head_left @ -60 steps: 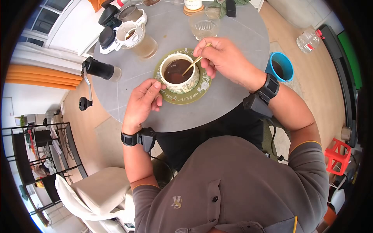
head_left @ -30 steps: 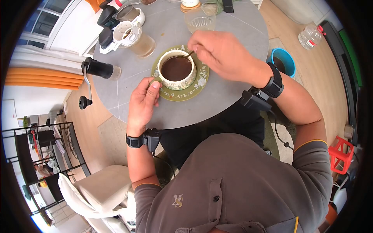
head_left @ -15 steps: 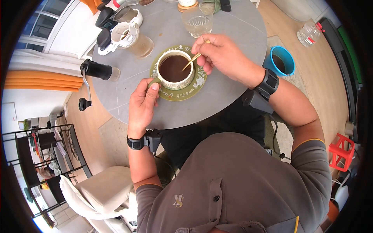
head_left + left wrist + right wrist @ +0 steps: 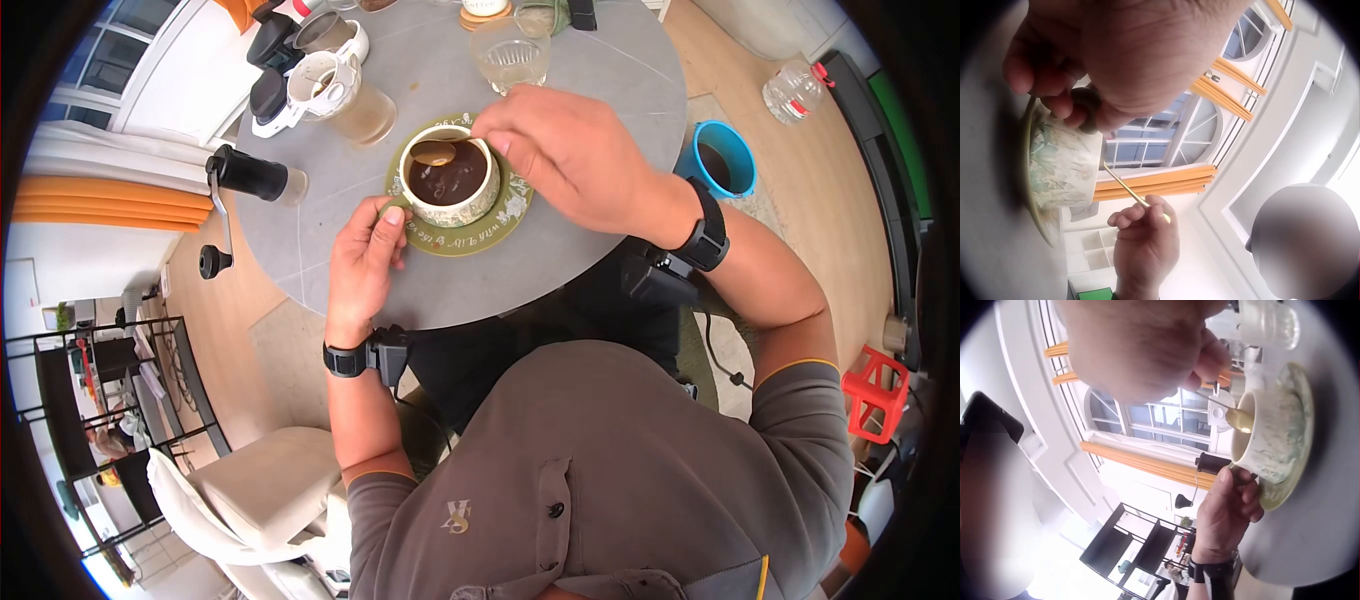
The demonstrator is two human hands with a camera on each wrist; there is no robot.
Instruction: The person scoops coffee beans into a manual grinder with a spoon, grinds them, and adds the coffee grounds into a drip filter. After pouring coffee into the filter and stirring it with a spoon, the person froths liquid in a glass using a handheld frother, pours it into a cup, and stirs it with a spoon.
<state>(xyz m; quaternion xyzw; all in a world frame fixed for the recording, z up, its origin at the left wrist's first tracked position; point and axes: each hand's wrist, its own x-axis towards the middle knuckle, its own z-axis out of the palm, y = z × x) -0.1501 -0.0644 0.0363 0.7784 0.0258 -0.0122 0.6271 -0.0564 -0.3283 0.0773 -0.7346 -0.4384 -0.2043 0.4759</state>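
A patterned white cup (image 4: 462,214) of dark brown liquid (image 4: 447,186) stands on a green saucer (image 4: 507,212) with white lettering. My left hand (image 4: 365,262) holds the cup's green handle (image 4: 1087,106), thumb on top. In my right hand (image 4: 585,155) is the thin stem of a gold spoon (image 4: 433,153). The spoon's bowl is raised over the liquid, inside the rim's outline in the head view. Seen from the right wrist, the bowl shows right at the cup's mouth. My right fingers hide the far end of the stem.
Behind the cup stands a clear glass (image 4: 510,58). A cloudy jug with a white filter holder (image 4: 330,85) is at back left, with a black hand grinder (image 4: 250,175) nearer the left edge. A blue bucket (image 4: 722,160) is beyond the grey table's (image 4: 600,75) right edge.
The spoon's tip was in the liquid half a second ago; now its bowl is lifted above it. My right hand has rolled over, back upward. The left hand keeps hold of the handle.
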